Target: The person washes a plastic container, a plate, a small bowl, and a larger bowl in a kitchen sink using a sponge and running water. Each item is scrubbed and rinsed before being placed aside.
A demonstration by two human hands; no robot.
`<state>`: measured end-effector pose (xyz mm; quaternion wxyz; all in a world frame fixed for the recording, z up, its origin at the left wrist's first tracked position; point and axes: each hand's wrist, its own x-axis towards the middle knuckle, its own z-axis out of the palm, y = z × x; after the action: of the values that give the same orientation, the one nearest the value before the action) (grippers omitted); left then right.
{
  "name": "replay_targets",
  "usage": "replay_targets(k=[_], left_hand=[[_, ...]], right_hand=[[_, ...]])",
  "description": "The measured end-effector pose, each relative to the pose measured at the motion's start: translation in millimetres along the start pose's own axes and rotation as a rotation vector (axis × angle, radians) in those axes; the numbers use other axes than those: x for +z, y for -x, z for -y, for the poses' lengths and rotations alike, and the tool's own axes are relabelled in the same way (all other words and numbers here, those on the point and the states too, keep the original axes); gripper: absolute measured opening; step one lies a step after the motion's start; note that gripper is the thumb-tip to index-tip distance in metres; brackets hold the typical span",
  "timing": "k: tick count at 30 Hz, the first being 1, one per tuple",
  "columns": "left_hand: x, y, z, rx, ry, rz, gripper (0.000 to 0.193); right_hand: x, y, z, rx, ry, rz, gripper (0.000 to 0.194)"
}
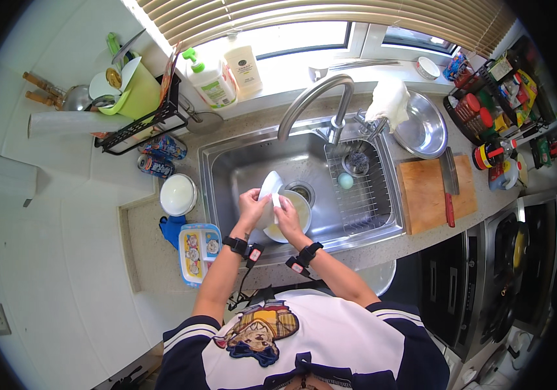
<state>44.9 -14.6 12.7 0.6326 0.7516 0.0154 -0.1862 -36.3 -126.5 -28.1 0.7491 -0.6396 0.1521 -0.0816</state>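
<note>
Over the steel sink (232, 165), my left hand (251, 208) grips a white bowl (271, 183) tipped up on its side. In my right hand (288, 218) is a small white piece (276, 201), pressed against or close to that bowl; it may be a sponge. Below both hands a larger white bowl (302, 207) stands in the sink with pale yellowish liquid in it, partly hidden by my right hand. The drain (303, 189) shows just behind it.
Over the sink arches a steel faucet (307, 95). A wire rack (356, 207) holds a pale green ball (345, 181) and a scourer (358, 161). On the right, a red-handled cleaver (449, 195) lies on a wooden board (422, 195). A divided plate (200, 253) and stacked bowls (179, 195) stand left.
</note>
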Motion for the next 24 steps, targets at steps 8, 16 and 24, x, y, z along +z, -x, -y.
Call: replay_targets(k=[8,16,24], left_hand=[[-37,29,-29,-0.178,0.541,0.006,0.023],[-42,36,-27,-0.203,0.576,-0.046,0.023],[-16,60,-33,0.109,0.213,-0.072,0.014]], right_hand=[[-29,-12,28,-0.464,0.654,-0.007,0.035],[-10,16,51,-0.431,0.522,0.203,0.032],[-31,-7,69,0.658,-0.377,0.319,0.033]])
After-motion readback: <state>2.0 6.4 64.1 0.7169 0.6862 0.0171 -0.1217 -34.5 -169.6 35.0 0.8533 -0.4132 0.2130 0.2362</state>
